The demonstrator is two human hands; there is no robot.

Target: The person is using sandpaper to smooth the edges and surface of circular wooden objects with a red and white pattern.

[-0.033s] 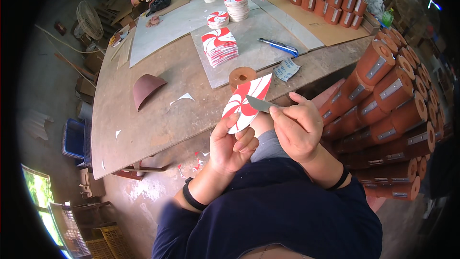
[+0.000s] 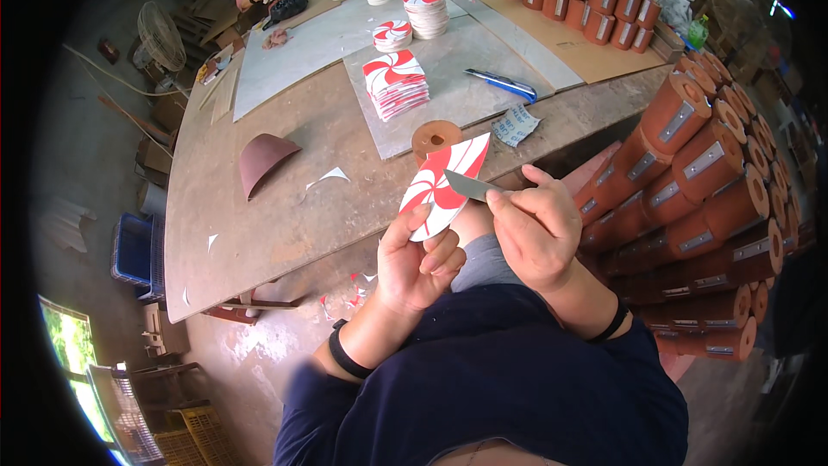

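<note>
Between the thumb and fingers of my left hand (image 2: 421, 263) is a red-and-white swirl-printed card (image 2: 464, 155), tilted upward, with one pointed corner at the top. My right hand (image 2: 542, 231) pinches a grey knife blade (image 2: 467, 185). Its pointed tip lies over the middle of the print; whether it touches the surface I cannot tell. The fingers hide the rear end of the blade. Just behind the card, a brown disc with a central hole (image 2: 435, 140) rests on the table and is partly covered from sight.
A stack of square swirl cards (image 2: 397, 86) stands mid-table, with round swirl-topped stacks behind. To its right lie a blue utility knife (image 2: 503, 82) and a paper scrap (image 2: 516, 125). Brown cylinders (image 2: 690, 181) pile up close on my right. A curved maroon piece (image 2: 266, 162) is at left.
The knife blade's tip has shifted very slightly up and to the right over the card. Both hands keep their grips.
</note>
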